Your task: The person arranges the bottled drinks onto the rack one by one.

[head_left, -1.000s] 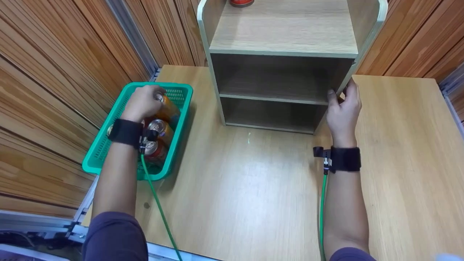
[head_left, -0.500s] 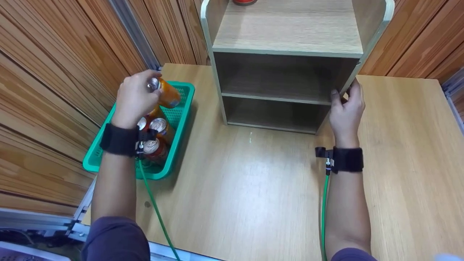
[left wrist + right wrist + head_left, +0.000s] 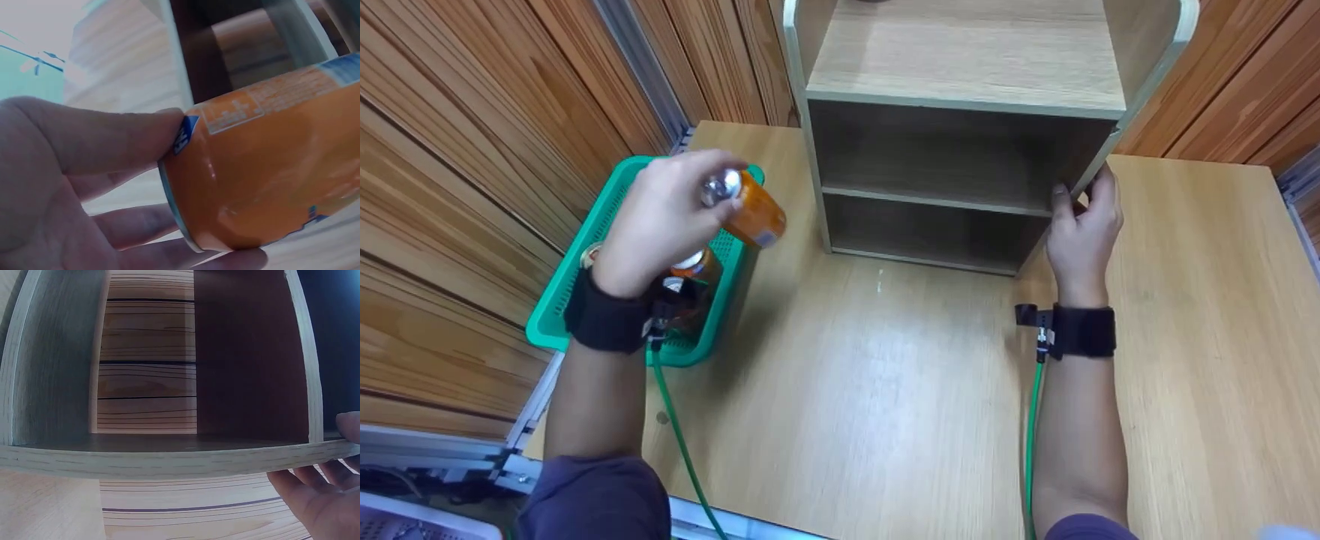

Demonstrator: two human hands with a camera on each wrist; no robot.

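Orange soda can (image 3: 750, 210) lies tilted in the left hand's (image 3: 660, 221) curled fingers above the green basket (image 3: 585, 262), its cans half hidden, while the right hand (image 3: 1081, 232) grips the wooden shelf unit's (image 3: 960, 90) side.

The person's forearms are bare from the wrists up to short, dark purple sleeves: the left sleeve (image 3: 592, 499) sits at the lower left edge of the head view, the right sleeve (image 3: 1084, 527) just shows at the bottom edge. Each wrist carries a broad black band, the left band (image 3: 604, 321) and the right band (image 3: 1084, 331). On the inner side of each band sits a small dark camera unit (image 3: 1030, 316) with a bit of metal fitting under it. A thin green cable (image 3: 679, 442) trails from the left unit along the arm, and a second green cable (image 3: 1027, 442) runs down beside the right forearm. No rings or gloves show on the fingers (image 3: 306, 486).
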